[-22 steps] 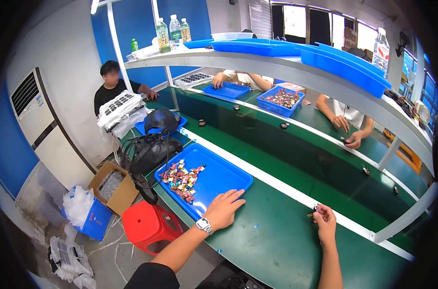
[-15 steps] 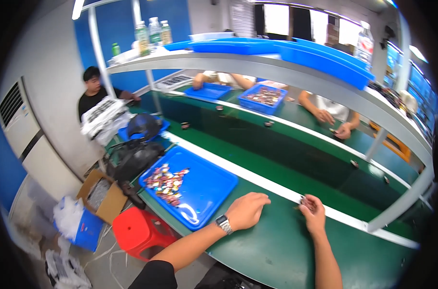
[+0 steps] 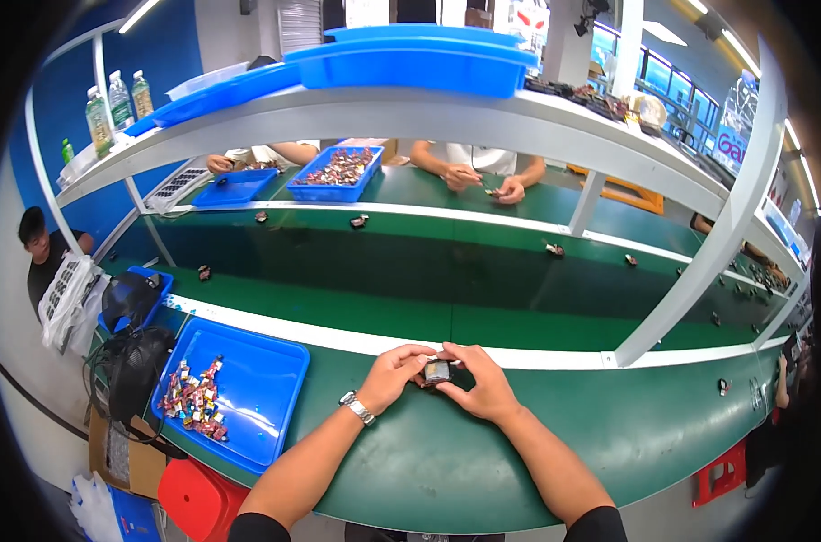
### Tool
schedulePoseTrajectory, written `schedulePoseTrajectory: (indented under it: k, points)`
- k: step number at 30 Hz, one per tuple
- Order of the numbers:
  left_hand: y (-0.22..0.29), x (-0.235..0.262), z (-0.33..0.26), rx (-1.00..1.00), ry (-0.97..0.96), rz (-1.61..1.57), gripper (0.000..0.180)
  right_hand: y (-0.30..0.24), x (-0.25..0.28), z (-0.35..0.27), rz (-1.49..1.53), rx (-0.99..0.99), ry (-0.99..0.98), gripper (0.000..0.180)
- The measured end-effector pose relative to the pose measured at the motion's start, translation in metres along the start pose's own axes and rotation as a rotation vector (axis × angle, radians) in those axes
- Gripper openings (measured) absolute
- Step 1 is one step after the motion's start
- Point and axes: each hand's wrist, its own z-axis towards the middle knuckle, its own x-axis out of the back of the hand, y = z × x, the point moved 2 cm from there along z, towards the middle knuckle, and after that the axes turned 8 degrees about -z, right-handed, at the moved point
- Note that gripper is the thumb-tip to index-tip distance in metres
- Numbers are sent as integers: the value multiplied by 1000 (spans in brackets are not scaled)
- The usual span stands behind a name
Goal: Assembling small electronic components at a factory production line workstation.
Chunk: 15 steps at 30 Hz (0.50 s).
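Note:
Both of my hands meet over the green table, just in front of the white strip. My left hand (image 3: 394,375), with a metal watch on its wrist, and my right hand (image 3: 481,384) together pinch a small dark part with a grey face (image 3: 436,371). The fingers of both hands close around its sides. A blue tray (image 3: 257,397) lies to my left on the table, holding several small red and mixed-colour parts (image 3: 193,402).
A dark green conveyor belt (image 3: 446,280) runs past with small parts on it. Across it, another person's hands (image 3: 483,181) work beside a blue bin of parts (image 3: 338,172). A white shelf (image 3: 428,108) carries blue trays overhead. A person (image 3: 44,257) sits far left.
My left hand left the blue tray and came right to meet my right hand; both now grip the small part. The view has swung to the right.

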Motion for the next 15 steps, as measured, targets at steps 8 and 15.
schedulePoseTrajectory:
  k: [8, 15]
  points:
    - [-2, 1, 1, -7, 87, 50, 25, -3, -6, 5, -101, 73, 17, 62]
    - [-9, 7, -6, -6, 63, 18, 27, -4, -14, 2, -86, 13, 18, 35]
